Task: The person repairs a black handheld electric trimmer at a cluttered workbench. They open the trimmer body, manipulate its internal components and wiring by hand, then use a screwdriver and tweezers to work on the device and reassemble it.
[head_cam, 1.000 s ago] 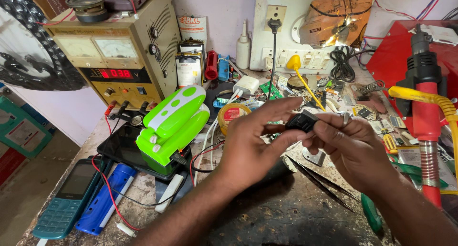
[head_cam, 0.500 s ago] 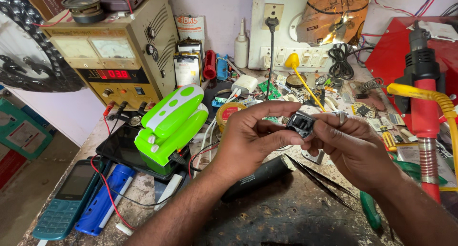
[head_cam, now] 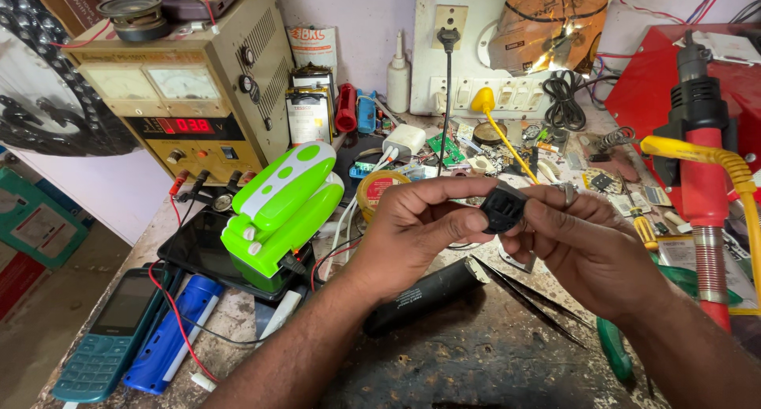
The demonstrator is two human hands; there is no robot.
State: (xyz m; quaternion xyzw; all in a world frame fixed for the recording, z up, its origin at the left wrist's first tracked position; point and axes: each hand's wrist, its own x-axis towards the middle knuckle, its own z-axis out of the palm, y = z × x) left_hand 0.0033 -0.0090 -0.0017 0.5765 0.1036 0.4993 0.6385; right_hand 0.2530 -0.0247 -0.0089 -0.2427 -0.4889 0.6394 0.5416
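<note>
The left hand [head_cam: 420, 231] reaches in from the lower left, wrist bent, thumb and fingertips pinching the left edge of a small black square part [head_cam: 502, 208]. The right hand [head_cam: 590, 242] comes in from the lower right, fingers curled, clasping the part's right side. The part sits between both grips, raised above the bench. Just below the grip lies a black cylinder [head_cam: 424, 294]; left of it stands a green and white device [head_cam: 281, 207]. Since half a second ago, the hands have barely shifted, the part's face turned more toward the camera.
</note>
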